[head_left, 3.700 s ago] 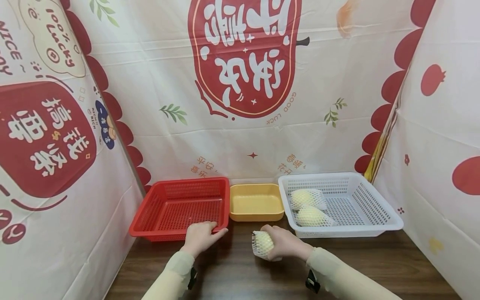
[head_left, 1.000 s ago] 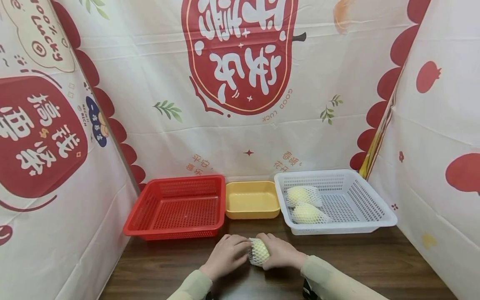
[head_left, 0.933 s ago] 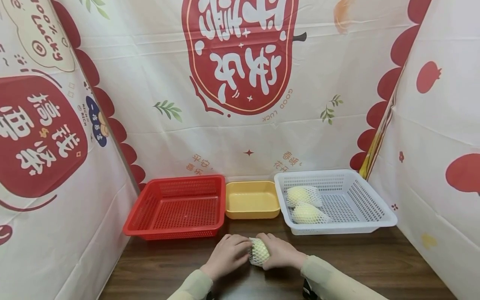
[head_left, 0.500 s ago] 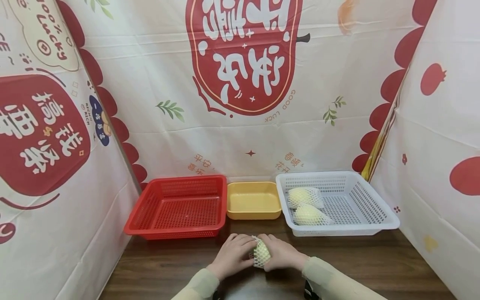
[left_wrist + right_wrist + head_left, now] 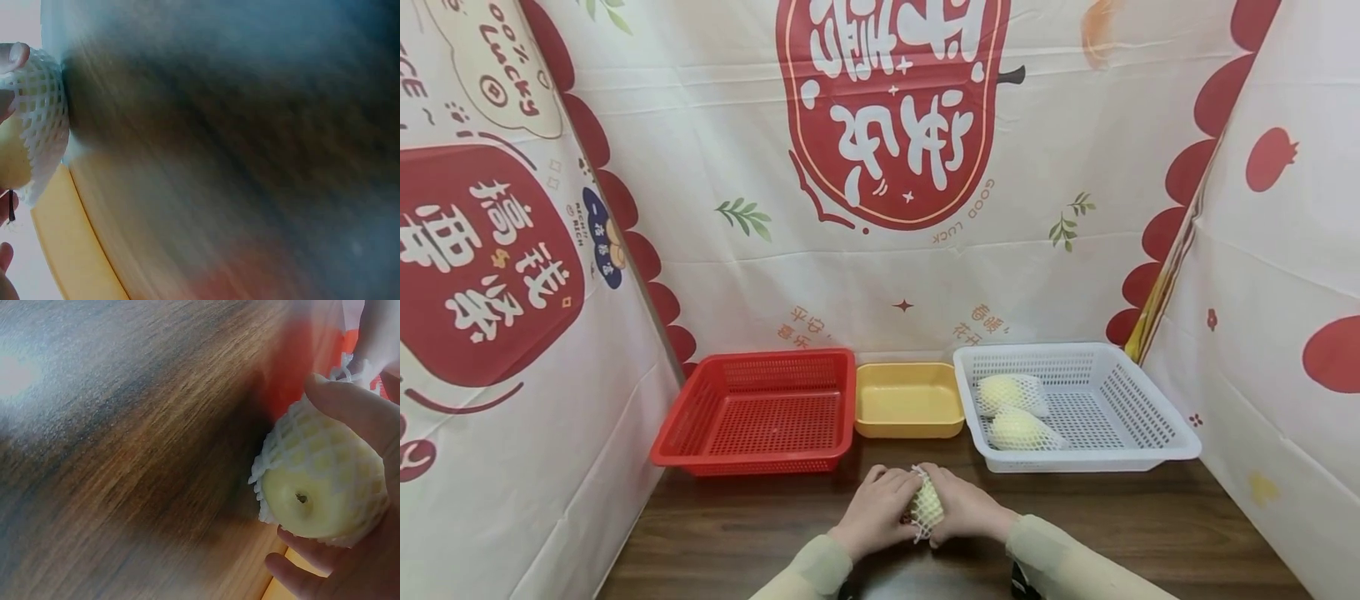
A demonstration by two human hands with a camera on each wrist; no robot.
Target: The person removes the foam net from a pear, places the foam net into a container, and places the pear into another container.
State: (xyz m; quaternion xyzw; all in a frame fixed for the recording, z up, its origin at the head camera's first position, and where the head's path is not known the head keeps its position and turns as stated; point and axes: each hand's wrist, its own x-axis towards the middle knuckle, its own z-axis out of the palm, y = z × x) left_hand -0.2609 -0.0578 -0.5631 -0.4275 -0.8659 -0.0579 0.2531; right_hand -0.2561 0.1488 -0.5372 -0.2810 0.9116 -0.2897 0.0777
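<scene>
Low in the middle of the head view, a pale yellow pear [image 5: 928,505] in a white foam net is held between both hands close over the table. My right hand [image 5: 972,507] grips it from the right, thumb over it and fingers beneath. My left hand [image 5: 880,510] holds its left end with curled fingers. In the right wrist view the net [image 5: 325,440] leaves one end of the pear [image 5: 303,500] bare, with a small dark pit. From the left wrist, bare skin and a dark stem [image 5: 11,206] show at the other end, beside the net [image 5: 50,119].
Along the back stand a red basket [image 5: 752,464], a small yellow tub [image 5: 910,431] and a white basket [image 5: 1078,460]. Two netted fruits [image 5: 1017,429] lie in the white basket's left side. Printed cloth walls [image 5: 745,292] enclose the brown wooden table [image 5: 1112,517].
My left hand has come from the red basket's rim to the pear and, over the last second, shifted slightly right along it. My right hand has kept its grip.
</scene>
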